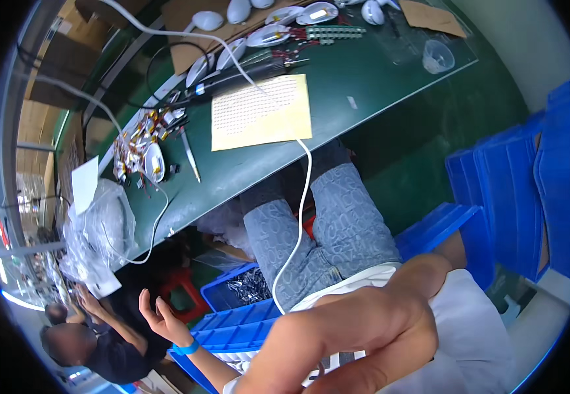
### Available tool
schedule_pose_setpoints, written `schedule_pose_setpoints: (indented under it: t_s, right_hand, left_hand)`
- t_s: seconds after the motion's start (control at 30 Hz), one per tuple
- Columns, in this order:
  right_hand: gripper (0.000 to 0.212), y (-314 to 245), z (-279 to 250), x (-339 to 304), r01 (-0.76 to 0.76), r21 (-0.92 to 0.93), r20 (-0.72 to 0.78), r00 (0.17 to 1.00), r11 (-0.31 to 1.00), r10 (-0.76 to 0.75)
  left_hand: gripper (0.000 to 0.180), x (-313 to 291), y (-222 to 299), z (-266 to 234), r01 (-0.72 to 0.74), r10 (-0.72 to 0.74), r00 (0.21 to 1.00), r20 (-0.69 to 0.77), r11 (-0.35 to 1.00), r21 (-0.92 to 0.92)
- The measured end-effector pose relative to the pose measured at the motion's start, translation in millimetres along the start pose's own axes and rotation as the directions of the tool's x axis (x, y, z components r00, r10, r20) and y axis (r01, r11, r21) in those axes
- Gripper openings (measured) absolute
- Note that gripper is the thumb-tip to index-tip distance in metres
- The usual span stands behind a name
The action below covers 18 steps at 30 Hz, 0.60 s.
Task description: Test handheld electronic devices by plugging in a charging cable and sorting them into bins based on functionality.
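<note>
My left hand [167, 323], with a blue band at the wrist, is raised at the lower left. Its fingers are apart and it holds nothing. Very large and close, my right hand [370, 322] fills the lower middle with bent fingers. Their tips run out of the picture, so I cannot see whether it holds anything. A white cable [303, 217] hangs over the table edge, crosses my lap and passes out of sight behind the right hand. On the green table [337, 118] lie a yellow sheet of small labels [259, 118], a black electric screwdriver [242, 79] and a white pen-like tool [191, 157].
White oval housings [268, 36] and green circuit strips [334, 33] line the table's far side. Small wired batteries [144, 138] are heaped at left, near a clear plastic bag [111, 220]. Blue crates [502, 197] stand at right. Another person [114, 351] sits at lower left.
</note>
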State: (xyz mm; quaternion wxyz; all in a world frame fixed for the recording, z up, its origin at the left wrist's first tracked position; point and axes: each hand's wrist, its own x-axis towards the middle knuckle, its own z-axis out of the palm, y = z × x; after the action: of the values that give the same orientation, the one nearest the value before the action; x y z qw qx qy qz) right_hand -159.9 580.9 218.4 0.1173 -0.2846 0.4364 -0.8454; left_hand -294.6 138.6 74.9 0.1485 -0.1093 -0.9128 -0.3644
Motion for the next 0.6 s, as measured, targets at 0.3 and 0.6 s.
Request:
schedule_pose_setpoints:
  t_s: [0.3,0.6]
  right_hand:
    - [0.028,31.7,-9.7,-25.7,0.343,0.079,-0.103,0.937,0.936,-0.334]
    - [0.048,58.0,-18.8,-4.5,0.404,0.19,-0.22,0.906,0.895,-0.362]
  left_hand:
    - [0.028,11.4,32.6,25.5,-0.017,0.025,0.993,0.113,0.997,-0.073]
    - [0.011,-25.0,68.7,70.7,0.189,-0.135,0.941,0.309,0.97,-0.151]
